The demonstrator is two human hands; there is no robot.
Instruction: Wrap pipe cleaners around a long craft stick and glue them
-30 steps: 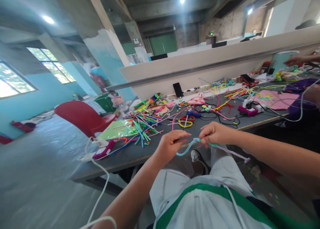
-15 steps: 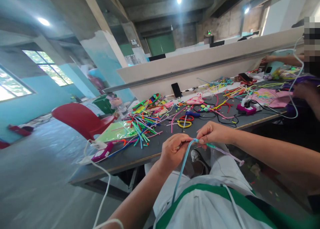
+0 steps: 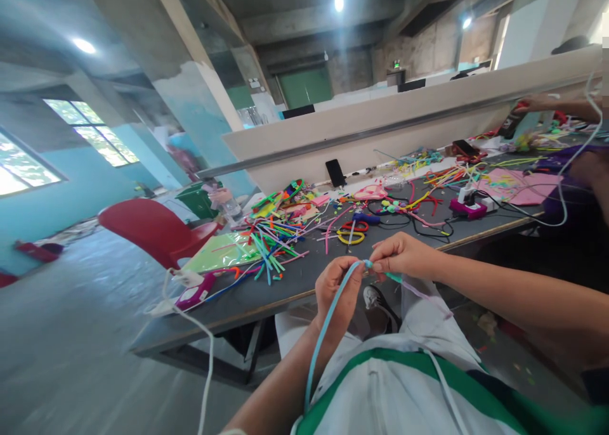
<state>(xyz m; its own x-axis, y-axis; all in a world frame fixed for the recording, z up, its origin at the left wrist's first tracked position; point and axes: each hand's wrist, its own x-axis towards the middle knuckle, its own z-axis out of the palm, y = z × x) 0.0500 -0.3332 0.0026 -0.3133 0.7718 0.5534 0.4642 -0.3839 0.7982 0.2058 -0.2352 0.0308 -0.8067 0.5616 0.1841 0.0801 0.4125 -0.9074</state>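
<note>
Over my lap, in front of the table edge, my left hand point(image 3: 337, 290) pinches a light blue pipe cleaner point(image 3: 328, 324) close to a small twisted bit. Its long loose end curves down across my left wrist to my clothes. My right hand point(image 3: 398, 255) is closed on the other side of the same twist, its fingertips almost meeting those of the left. From under the right fingers a stem point(image 3: 413, 289), green then pale purple, slants down to the right. The fingertips partly hide the twist itself.
Cut coloured pipe cleaners point(image 3: 273, 245) lie heaped on the grey table point(image 3: 304, 283). Scissors point(image 3: 353, 232), a blue-handled tool point(image 3: 366, 217), a phone point(image 3: 335, 173) and purple power strips point(image 3: 469, 208) are there too. A co-worker's hand point(image 3: 535, 103) holds a dark bottle at right.
The blue pipe cleaner's loose end has swung left over my left hand and wrist. Both hands have shifted slightly, still together at the twist. The co-worker's hand has lifted and tilted the bottle.
</note>
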